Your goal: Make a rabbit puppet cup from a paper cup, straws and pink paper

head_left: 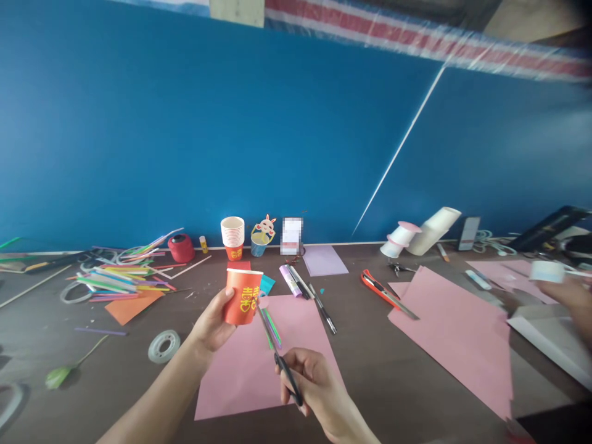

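Observation:
My left hand [213, 322] is wrapped round a red paper cup [241, 298] with yellow characters and a white rim, held upright above the table. In my right hand [311, 381] is a pair of scissors [287, 374] with black handles; the slim metal blade points up toward the cup's lower right side. Whether the blade touches the cup I cannot tell. Below both hands lies a pink paper sheet [240, 382]. Green and purple sticks [272, 327] rest on it, partly behind the blade.
Behind stand stacked paper cups [232, 233] and a rabbit-decorated cup [259, 242]. Coloured strips [115, 280], a tape roll [164, 346] and red thread [180, 248] lie left. Pens [300, 282], a red utility knife [380, 290] and pink sheets [457, 333] lie right. Another person's hand [567, 296] holds a white cup.

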Action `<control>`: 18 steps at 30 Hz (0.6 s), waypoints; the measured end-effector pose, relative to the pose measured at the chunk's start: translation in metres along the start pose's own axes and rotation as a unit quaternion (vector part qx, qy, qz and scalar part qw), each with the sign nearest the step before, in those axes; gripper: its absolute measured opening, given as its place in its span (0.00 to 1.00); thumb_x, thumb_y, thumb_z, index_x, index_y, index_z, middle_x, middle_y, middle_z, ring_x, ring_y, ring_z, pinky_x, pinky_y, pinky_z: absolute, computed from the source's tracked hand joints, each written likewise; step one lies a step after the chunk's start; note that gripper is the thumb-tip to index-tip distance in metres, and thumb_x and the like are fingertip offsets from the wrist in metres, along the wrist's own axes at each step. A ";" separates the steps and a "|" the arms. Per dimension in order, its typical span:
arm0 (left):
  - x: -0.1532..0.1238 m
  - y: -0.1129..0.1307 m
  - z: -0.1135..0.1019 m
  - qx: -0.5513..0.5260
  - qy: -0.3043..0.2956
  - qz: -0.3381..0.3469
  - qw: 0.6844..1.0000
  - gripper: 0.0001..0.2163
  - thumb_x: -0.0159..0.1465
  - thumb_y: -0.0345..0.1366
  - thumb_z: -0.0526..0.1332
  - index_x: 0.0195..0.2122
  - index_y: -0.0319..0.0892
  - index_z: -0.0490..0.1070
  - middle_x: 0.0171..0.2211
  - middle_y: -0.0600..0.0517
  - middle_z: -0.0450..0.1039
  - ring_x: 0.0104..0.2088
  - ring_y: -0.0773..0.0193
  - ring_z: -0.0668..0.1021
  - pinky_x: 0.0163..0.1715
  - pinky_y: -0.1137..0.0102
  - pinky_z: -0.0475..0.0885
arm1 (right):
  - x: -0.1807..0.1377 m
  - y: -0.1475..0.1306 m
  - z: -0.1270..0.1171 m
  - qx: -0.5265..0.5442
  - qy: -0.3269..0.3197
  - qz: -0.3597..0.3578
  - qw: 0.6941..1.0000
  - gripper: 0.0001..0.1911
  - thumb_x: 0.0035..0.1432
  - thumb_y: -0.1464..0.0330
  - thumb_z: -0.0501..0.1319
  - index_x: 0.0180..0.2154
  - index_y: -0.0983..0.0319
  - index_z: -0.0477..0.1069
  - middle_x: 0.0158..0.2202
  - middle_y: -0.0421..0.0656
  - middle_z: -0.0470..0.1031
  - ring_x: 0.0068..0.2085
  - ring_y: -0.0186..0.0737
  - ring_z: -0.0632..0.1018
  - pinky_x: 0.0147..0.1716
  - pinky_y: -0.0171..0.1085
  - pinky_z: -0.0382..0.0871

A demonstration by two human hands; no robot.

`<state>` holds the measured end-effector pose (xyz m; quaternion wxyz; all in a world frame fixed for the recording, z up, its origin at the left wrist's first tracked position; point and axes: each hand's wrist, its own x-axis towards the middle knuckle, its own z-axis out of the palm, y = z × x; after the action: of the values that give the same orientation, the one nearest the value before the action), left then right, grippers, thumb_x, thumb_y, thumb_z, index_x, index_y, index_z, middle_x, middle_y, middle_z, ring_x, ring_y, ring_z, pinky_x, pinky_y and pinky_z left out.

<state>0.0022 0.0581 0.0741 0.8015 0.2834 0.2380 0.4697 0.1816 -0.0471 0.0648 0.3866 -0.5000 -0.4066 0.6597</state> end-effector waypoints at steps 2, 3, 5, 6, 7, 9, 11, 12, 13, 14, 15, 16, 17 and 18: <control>-0.001 0.002 -0.001 0.031 0.003 0.023 0.999 0.16 0.56 0.39 0.60 0.42 0.34 0.69 0.36 0.41 0.75 0.34 0.54 0.77 0.36 0.62 0.70 | 0.000 -0.001 0.000 -0.007 -0.003 0.003 1.000 0.16 0.47 0.59 0.62 0.28 0.67 0.66 0.16 0.38 0.71 0.12 0.22 0.57 0.11 0.25 0.46; -0.002 0.003 -0.001 0.044 0.004 0.032 0.999 0.16 0.56 0.39 0.60 0.42 0.34 0.69 0.37 0.41 0.75 0.34 0.53 0.77 0.36 0.62 0.69 | 0.000 0.000 -0.001 -0.009 -0.007 0.004 1.000 0.16 0.47 0.59 0.62 0.28 0.67 0.66 0.16 0.38 0.71 0.12 0.23 0.57 0.11 0.26 0.46; -0.002 0.004 -0.002 0.062 0.006 0.037 0.997 0.16 0.56 0.38 0.60 0.42 0.34 0.69 0.37 0.40 0.75 0.34 0.54 0.77 0.34 0.63 0.69 | 0.000 0.001 -0.002 -0.017 -0.012 0.005 1.000 0.16 0.48 0.59 0.62 0.28 0.67 0.66 0.16 0.38 0.71 0.13 0.23 0.57 0.11 0.26 0.46; -0.003 0.004 -0.002 0.067 0.011 0.035 0.997 0.15 0.56 0.38 0.60 0.42 0.34 0.69 0.36 0.40 0.75 0.33 0.54 0.77 0.33 0.64 0.69 | 0.001 0.001 -0.003 -0.023 -0.012 0.007 1.000 0.16 0.48 0.58 0.61 0.28 0.67 0.66 0.16 0.38 0.71 0.13 0.23 0.57 0.11 0.26 0.46; -0.003 0.004 -0.003 0.072 0.018 0.033 0.997 0.15 0.56 0.38 0.59 0.41 0.34 0.70 0.36 0.40 0.75 0.32 0.55 0.77 0.32 0.65 0.69 | 0.001 0.001 -0.003 -0.029 -0.012 0.009 0.999 0.16 0.48 0.58 0.61 0.28 0.66 0.66 0.16 0.38 0.70 0.13 0.23 0.57 0.11 0.26 0.46; -0.003 0.003 -0.004 0.088 0.030 0.035 0.995 0.14 0.56 0.38 0.59 0.40 0.34 0.70 0.34 0.41 0.75 0.30 0.57 0.77 0.30 0.67 0.69 | 0.000 0.001 -0.005 -0.042 -0.007 0.012 0.999 0.16 0.48 0.58 0.62 0.28 0.66 0.66 0.16 0.38 0.70 0.14 0.24 0.59 0.12 0.26 0.46; -0.003 0.003 -0.005 0.109 0.036 0.037 0.993 0.13 0.57 0.37 0.59 0.40 0.35 0.70 0.33 0.42 0.75 0.30 0.57 0.77 0.30 0.68 0.69 | -0.001 0.000 -0.008 -0.055 -0.002 0.008 0.998 0.16 0.48 0.58 0.62 0.27 0.65 0.66 0.16 0.38 0.70 0.15 0.26 0.61 0.13 0.27 0.48; -0.004 0.003 -0.006 0.119 0.038 0.037 0.991 0.13 0.57 0.37 0.59 0.40 0.35 0.70 0.33 0.42 0.76 0.30 0.57 0.77 0.30 0.68 0.69 | -0.002 -0.001 -0.009 -0.061 -0.001 0.003 0.998 0.15 0.49 0.58 0.61 0.27 0.65 0.66 0.16 0.38 0.70 0.16 0.26 0.62 0.14 0.27 0.49; -0.004 0.003 -0.006 0.127 0.040 0.036 0.990 0.13 0.56 0.36 0.59 0.41 0.35 0.70 0.33 0.43 0.76 0.31 0.57 0.77 0.30 0.68 0.69 | -0.003 -0.002 -0.010 -0.068 -0.001 -0.001 0.998 0.15 0.49 0.59 0.61 0.26 0.65 0.66 0.16 0.38 0.70 0.16 0.26 0.62 0.15 0.27 0.51; -0.004 0.003 -0.006 0.131 0.044 0.034 0.990 0.13 0.56 0.36 0.60 0.41 0.35 0.70 0.33 0.43 0.76 0.31 0.57 0.77 0.30 0.69 0.69 | -0.004 -0.003 -0.012 -0.073 0.000 -0.008 0.997 0.14 0.50 0.60 0.61 0.26 0.65 0.66 0.17 0.38 0.70 0.17 0.27 0.63 0.17 0.27 0.52; -0.004 0.003 -0.007 0.132 0.049 0.032 0.990 0.14 0.54 0.35 0.61 0.42 0.36 0.70 0.34 0.43 0.76 0.31 0.57 0.77 0.30 0.69 0.69 | -0.005 -0.003 -0.013 -0.078 0.000 -0.016 0.997 0.13 0.50 0.61 0.61 0.26 0.65 0.66 0.17 0.38 0.70 0.18 0.27 0.64 0.18 0.28 0.54; -0.005 0.003 -0.007 0.130 0.052 0.032 0.990 0.15 0.53 0.34 0.63 0.42 0.37 0.70 0.34 0.43 0.76 0.30 0.57 0.78 0.31 0.69 0.70 | -0.005 -0.004 -0.014 -0.083 0.002 -0.024 0.996 0.13 0.51 0.61 0.61 0.25 0.65 0.66 0.17 0.38 0.70 0.18 0.28 0.65 0.19 0.28 0.55; -0.005 0.002 -0.008 0.127 0.055 0.031 0.990 0.15 0.52 0.34 0.63 0.42 0.37 0.70 0.34 0.43 0.76 0.30 0.57 0.78 0.31 0.69 0.70 | -0.006 -0.004 -0.014 -0.087 0.005 -0.031 0.996 0.12 0.51 0.62 0.61 0.25 0.65 0.66 0.18 0.38 0.69 0.19 0.29 0.66 0.20 0.28 0.56; -0.005 0.001 -0.008 0.123 0.056 0.028 0.990 0.15 0.52 0.34 0.64 0.42 0.37 0.70 0.35 0.43 0.76 0.31 0.57 0.78 0.31 0.68 0.70 | -0.006 -0.004 -0.014 -0.089 0.009 -0.038 0.995 0.12 0.50 0.63 0.62 0.25 0.65 0.66 0.18 0.38 0.69 0.20 0.29 0.67 0.21 0.29 0.57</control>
<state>-0.0062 0.0558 0.0697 0.7325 0.3599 0.3304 0.4741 0.1973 -0.0490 0.0681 0.3689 -0.5224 -0.4788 0.6015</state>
